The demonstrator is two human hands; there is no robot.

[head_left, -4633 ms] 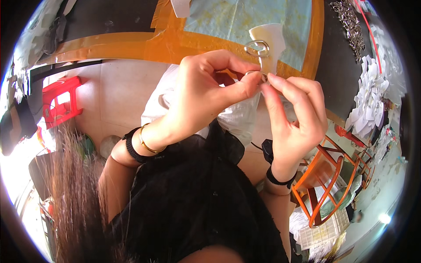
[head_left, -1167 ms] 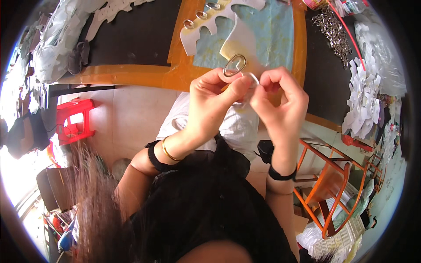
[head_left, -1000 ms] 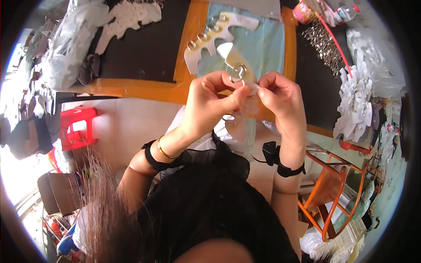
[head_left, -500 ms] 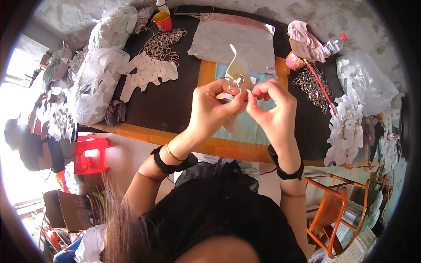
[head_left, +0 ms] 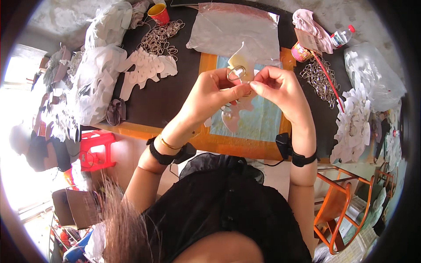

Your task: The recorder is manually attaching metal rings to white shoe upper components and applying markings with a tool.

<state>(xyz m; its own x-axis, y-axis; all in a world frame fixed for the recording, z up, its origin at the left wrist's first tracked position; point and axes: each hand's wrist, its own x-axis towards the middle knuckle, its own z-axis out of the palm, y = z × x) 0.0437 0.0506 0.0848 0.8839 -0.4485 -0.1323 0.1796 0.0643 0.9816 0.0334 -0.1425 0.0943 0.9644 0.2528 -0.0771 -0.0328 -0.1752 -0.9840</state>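
Observation:
Above the blue mat [head_left: 267,125], my left hand [head_left: 209,95] is closed on a thin cream-and-white cut piece [head_left: 238,60] with curved edges. A metal ring [head_left: 230,75] sits against that piece by my left fingers. My right hand [head_left: 280,87] has its thumb and forefinger pinched together close beside my left thumb, at the lower part of the piece and ring. What exactly lies between those right fingertips is hidden. Part of a pale cut piece [head_left: 230,120] shows below the hands.
Metal rings [head_left: 162,37] lie heaped back left, beside pale cut pieces [head_left: 149,68] and a red cup [head_left: 158,15]. A silvery sheet [head_left: 234,28] spans the back. On the right are more metal rings [head_left: 318,79], white pieces [head_left: 351,127] and a bottle [head_left: 342,36].
My right fingertips have come in against my left thumb and pinch there. The ring and cream piece have turned slightly in my left hand. The whole view has shifted a little.

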